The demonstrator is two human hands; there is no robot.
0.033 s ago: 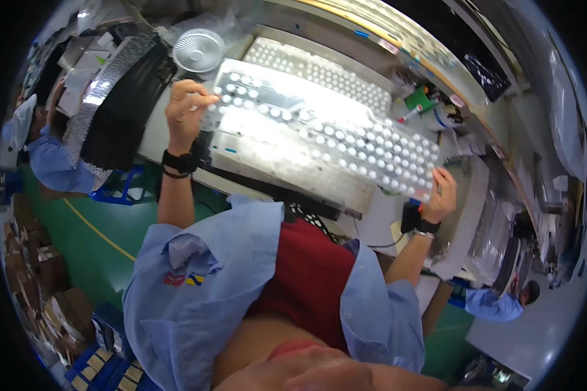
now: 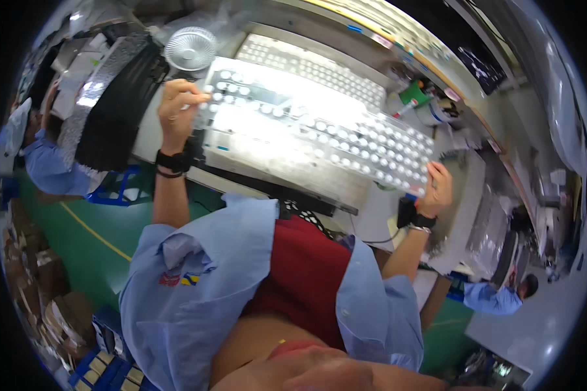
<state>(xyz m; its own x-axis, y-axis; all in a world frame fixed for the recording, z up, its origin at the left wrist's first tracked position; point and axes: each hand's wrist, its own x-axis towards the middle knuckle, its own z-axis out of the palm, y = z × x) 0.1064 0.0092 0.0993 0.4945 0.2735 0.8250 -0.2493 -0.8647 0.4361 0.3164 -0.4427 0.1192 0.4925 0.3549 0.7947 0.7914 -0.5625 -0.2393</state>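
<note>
A clear keyboard membrane sheet (image 2: 347, 144) with rows of white round domes is stretched between my two hands. My left hand (image 2: 176, 112) pinches its left end between thumb and fingers. At the opposite end, my right hand (image 2: 439, 189) grips the lower right corner. Beneath the sheet is a brightly lit flat panel (image 2: 267, 156) with a pale worn surface, glaring white through the clear plastic. The sheet slants down to the right; whether it touches the panel I cannot tell.
Behind the panel lies a plate with rows of pale round spots (image 2: 310, 70). A small round fan (image 2: 190, 49) stands back left, near black strips (image 2: 114, 107). Cups with pens (image 2: 430, 114) stand at right. Co-workers sit at left (image 2: 52, 166) and right (image 2: 492, 298).
The whole view has shifted slightly, so things sit a little further left. Both hands keep their hold on the sheet.
</note>
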